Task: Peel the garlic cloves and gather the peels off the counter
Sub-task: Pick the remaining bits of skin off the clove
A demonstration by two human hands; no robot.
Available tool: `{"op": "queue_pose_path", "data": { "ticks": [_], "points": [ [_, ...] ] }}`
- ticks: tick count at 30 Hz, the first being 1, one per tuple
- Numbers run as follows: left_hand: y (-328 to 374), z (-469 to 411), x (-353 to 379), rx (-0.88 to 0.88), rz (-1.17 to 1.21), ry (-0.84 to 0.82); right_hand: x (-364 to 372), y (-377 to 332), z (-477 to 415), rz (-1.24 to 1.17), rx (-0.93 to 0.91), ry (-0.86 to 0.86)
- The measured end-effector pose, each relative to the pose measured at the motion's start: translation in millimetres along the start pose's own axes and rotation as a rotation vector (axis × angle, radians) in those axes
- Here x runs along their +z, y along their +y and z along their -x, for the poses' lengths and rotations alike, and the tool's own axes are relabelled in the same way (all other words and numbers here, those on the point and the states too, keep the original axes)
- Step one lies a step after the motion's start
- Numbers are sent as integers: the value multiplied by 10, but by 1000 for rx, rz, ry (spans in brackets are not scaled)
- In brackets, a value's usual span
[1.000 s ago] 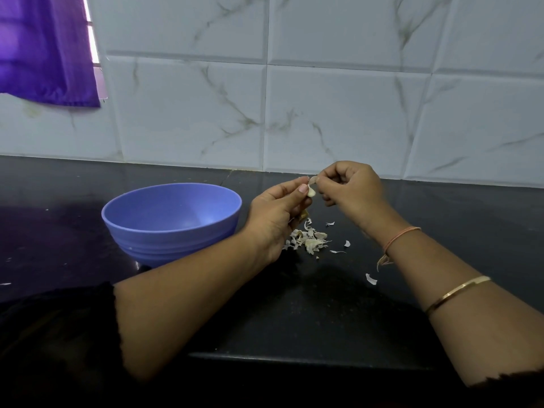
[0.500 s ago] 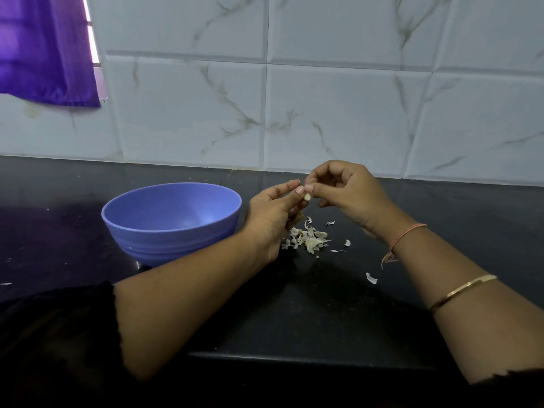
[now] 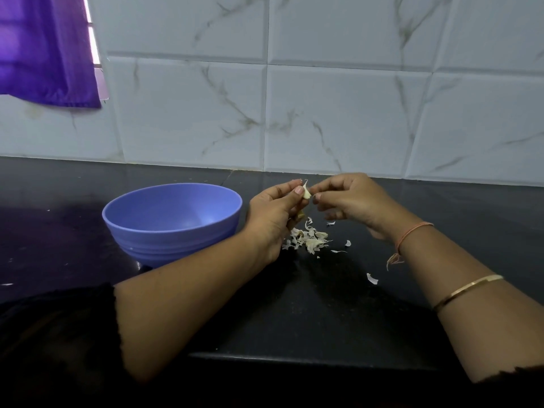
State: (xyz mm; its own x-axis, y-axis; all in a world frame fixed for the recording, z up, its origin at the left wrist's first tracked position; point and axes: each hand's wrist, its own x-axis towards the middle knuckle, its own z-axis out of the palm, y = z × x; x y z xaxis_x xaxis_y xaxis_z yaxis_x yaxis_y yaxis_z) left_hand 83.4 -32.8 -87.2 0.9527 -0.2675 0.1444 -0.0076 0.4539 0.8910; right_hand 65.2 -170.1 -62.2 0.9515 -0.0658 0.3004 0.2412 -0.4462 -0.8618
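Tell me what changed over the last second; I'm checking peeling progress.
The right hand dipped slightly, its grip now beside the pale garlic clove, which the left hand keeps pinching. The heap of papery peels, blue plastic bowl and black counter stayed put.

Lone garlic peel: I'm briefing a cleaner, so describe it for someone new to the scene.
On the black counter, right of the blue bowl, lies a pile of garlic peels. The lone peel is a white curl nearer the front edge, near the thread bracelet, apart from the pile.
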Motion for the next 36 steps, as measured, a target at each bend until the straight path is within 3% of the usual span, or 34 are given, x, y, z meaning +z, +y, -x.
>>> {"op": "queue_pose_path", "data": {
  "ticks": [2, 5, 10, 17, 24, 36],
  "points": [
    [3, -1, -1, 3, 11, 4, 30, -1, 7, 36, 23, -36],
    [2, -8, -4, 7, 16, 15, 9, -35, 20, 76, -21, 41],
    [-10, -20, -19, 17, 3, 39, 13, -76, 39, -59, -58, 10],
    [-20, -18, -26, 54, -19, 13, 46, -56, 35, 81, -144, 25],
    [-23, -19, -30, 78, -42, -22, 64, -56, 28, 95, -161, 69],
    [-28, -39, -21, 102, -51, -3, 53, -42, 28, -3, -104, 0]
  ]
}}
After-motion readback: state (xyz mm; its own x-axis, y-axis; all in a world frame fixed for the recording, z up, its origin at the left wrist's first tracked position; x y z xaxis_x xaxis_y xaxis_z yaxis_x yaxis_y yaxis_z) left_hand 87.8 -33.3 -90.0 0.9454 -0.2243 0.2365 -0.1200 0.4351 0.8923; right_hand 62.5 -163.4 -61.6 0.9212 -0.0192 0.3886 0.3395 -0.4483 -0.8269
